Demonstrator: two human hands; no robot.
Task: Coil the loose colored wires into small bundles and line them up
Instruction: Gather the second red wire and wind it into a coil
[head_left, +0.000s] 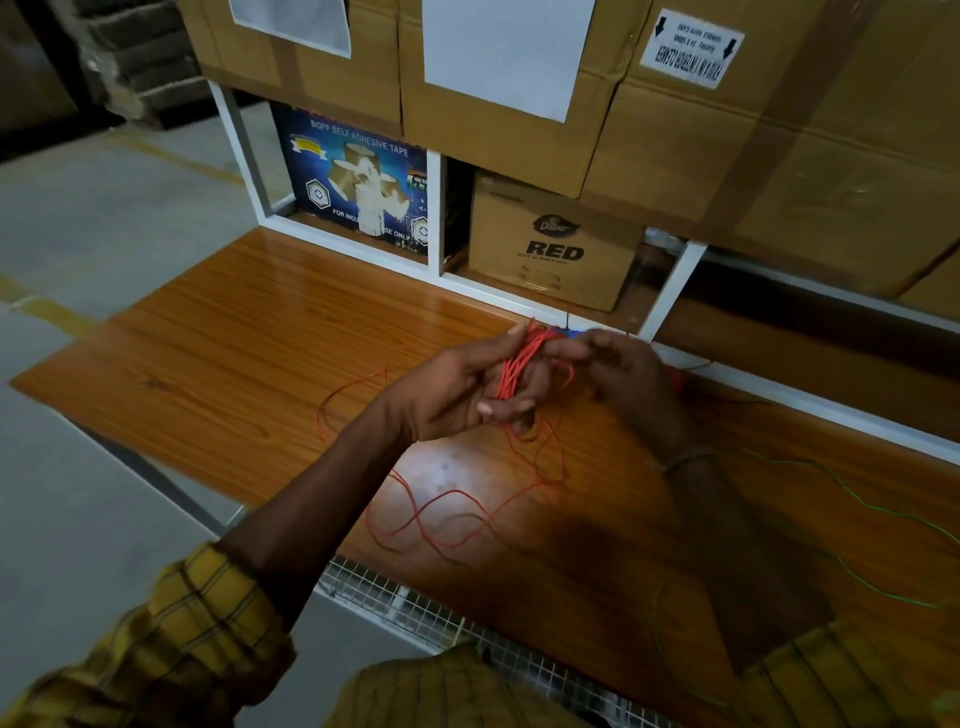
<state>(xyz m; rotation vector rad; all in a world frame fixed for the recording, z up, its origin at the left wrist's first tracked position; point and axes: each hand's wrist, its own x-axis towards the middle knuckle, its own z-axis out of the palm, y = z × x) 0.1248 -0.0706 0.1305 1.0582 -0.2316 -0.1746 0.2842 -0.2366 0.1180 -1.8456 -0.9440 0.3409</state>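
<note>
Left hand (457, 389) grasps thin red wire coil (519, 366), long axis near-to-far; right hand (618, 369) pinches strand at far end; loose red tail (457, 514) lies nearer, below coil.

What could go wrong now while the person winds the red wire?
The loose red wire lies in crossing loops on the table, so it may knot as it feeds up. The coil around the left hand fingers could slip off. The green wire nearby might get caught by the right hand.
</note>
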